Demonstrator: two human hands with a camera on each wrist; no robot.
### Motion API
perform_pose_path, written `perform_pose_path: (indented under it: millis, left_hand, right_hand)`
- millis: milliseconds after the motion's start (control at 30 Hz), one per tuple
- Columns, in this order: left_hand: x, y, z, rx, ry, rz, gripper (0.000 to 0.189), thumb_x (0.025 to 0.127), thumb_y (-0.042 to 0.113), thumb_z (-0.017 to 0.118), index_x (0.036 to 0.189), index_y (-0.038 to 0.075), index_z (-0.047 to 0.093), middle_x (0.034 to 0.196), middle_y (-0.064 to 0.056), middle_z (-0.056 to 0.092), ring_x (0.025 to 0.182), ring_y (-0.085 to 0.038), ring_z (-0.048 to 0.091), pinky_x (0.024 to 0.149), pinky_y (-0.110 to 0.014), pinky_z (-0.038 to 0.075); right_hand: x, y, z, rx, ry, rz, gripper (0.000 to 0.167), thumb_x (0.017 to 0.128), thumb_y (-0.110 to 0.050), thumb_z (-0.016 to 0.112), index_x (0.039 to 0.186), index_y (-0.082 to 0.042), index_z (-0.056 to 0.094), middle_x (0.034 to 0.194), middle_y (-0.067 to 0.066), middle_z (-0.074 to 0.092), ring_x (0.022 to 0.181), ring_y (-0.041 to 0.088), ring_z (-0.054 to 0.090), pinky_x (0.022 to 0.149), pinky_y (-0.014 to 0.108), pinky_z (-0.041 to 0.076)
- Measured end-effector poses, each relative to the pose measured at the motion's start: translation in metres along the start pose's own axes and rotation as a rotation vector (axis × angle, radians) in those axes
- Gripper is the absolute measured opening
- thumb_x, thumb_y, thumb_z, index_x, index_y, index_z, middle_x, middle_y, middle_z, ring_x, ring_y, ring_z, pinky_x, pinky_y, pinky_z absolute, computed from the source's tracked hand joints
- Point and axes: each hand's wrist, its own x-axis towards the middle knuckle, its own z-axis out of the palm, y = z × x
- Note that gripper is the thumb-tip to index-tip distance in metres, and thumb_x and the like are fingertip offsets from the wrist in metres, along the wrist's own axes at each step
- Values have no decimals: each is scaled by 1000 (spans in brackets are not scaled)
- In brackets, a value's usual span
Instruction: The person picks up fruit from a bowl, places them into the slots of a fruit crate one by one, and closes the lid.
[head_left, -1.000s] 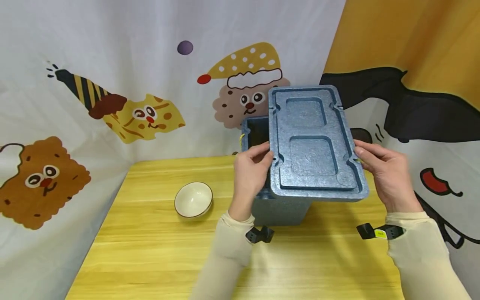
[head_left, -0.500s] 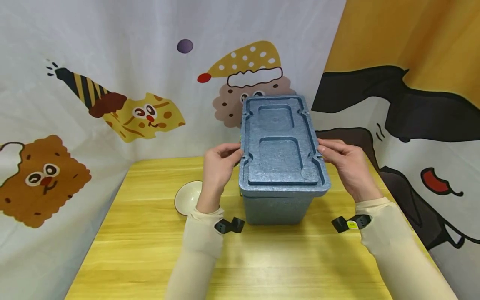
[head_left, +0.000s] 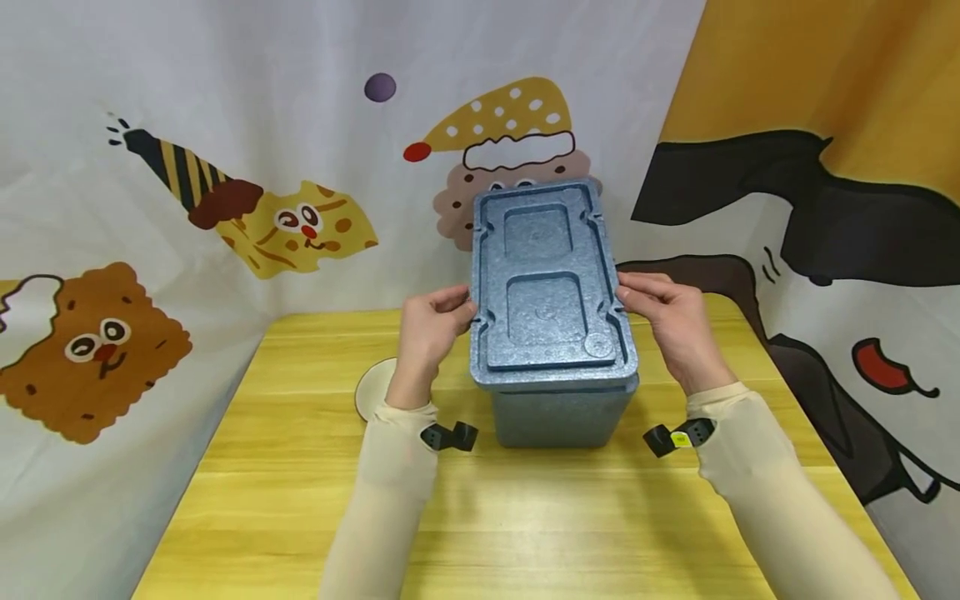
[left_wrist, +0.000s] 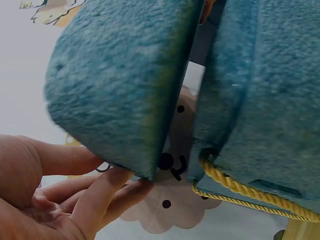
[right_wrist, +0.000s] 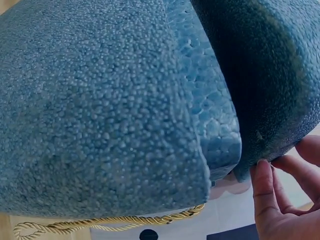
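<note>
A blue-grey foam lid [head_left: 551, 325] with two recessed rectangles is held over a matching foam box [head_left: 555, 421]. My left hand [head_left: 427, 333] pinches the lid's left edge, and my right hand [head_left: 671, 321] pinches its right edge. From the left wrist, a gap shows between lid [left_wrist: 115, 90] and box [left_wrist: 270, 110], and a yellow rope [left_wrist: 250, 187] runs along the box's side. The right wrist view likewise shows the lid [right_wrist: 295, 95] apart from the box rim, tilted against it. The box's inside is hidden in the head view.
A cream bowl [head_left: 371, 392] with a dark rim stands left of the box, partly covered by my left forearm. Beneath everything is a yellow wooden table [head_left: 300, 492]. A printed curtain [head_left: 315, 83] hangs behind and along the sides.
Both hands have carried the lid leftward, from right of the box to above it. The dark opening that showed earlier is now covered in the head view. The view has shifted slightly.
</note>
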Motion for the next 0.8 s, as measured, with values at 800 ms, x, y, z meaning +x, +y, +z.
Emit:
perform_pose_path:
  millis: [800]
  left_hand:
    - [-1, 29, 14, -145, 122, 990, 27, 83, -18, 67, 109, -10, 70, 115, -17, 67, 109, -29, 65, 85, -40, 54]
  right_hand:
    - [-12, -59, 3, 404, 201, -287, 16, 87, 6, 70, 98, 17, 68, 90, 18, 66, 78, 23, 70, 70, 34, 57]
